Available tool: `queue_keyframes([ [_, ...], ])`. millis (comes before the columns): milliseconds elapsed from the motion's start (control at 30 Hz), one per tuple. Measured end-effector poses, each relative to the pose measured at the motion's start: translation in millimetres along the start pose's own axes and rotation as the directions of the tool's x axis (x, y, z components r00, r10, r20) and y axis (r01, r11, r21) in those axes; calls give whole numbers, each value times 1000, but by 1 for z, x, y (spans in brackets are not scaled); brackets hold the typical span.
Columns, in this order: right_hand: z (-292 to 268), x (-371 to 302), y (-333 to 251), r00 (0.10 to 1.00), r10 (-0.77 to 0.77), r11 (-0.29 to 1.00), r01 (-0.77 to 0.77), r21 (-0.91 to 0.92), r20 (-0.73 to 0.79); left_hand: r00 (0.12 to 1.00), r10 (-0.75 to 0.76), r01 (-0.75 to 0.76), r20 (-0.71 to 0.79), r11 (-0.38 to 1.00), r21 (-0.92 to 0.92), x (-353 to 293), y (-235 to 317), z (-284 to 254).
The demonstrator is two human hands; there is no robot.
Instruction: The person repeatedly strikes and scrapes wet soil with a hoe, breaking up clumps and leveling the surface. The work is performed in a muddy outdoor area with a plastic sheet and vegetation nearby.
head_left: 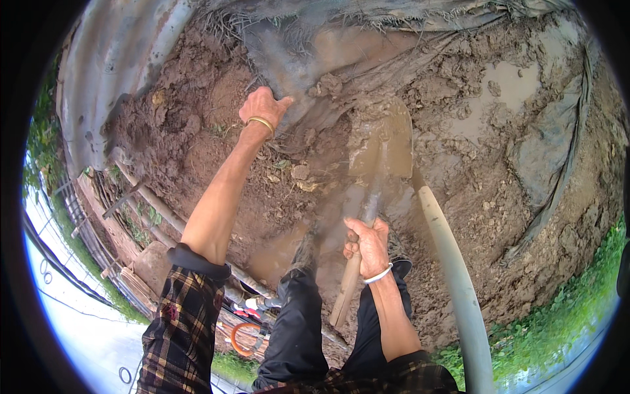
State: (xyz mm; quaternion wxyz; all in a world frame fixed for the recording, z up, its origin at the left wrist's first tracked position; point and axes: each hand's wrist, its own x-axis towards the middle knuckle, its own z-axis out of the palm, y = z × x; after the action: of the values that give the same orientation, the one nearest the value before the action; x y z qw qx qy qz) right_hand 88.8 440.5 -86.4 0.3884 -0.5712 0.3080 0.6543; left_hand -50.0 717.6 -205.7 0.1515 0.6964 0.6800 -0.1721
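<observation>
My right hand (369,248), with a white bangle at the wrist, is wrapped round the short wooden handle of a shovel (382,148). Its wide metal blade is coated in wet mud and points away from me. Farther forward and to the left, my left hand (262,108), wearing a gold-coloured bangle, is closed at the edge of a muddy grey sheet (279,62). The thumb sticks out to the right over the sheet, while the curled fingers are mostly hidden. My legs stand in mud just behind the blade.
Wet, lumpy soil (459,217) surrounds me. A pale pole (456,276) slants up on my right. Corrugated sheeting (121,79) stands at far left, above poles (154,203). A puddle (512,85) and another dark sheet (551,144) lie far right, with grass (564,295) nearer.
</observation>
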Motion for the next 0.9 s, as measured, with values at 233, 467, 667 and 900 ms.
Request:
queue_keyframes([
  [233, 35, 59, -9, 989, -145, 957, 149, -248, 35, 995, 102, -90, 17, 931, -353, -3, -3, -6],
  [467, 35, 84, -4, 926, 24, 1000, -22, -12, 376, 868, 424, -16, 261, 548, -836, -71, 5, -53],
  [667, 17, 98, -8, 928, -23, 999, 38, -34, 372, 962, 191, 78, 195, 493, -866, -58, -27, -58],
  [900, 1, 14, -1, 984, -129, 990, 120, 72, 123, 951, 119, 239, 286, 308, -921, -47, -42, -35],
])
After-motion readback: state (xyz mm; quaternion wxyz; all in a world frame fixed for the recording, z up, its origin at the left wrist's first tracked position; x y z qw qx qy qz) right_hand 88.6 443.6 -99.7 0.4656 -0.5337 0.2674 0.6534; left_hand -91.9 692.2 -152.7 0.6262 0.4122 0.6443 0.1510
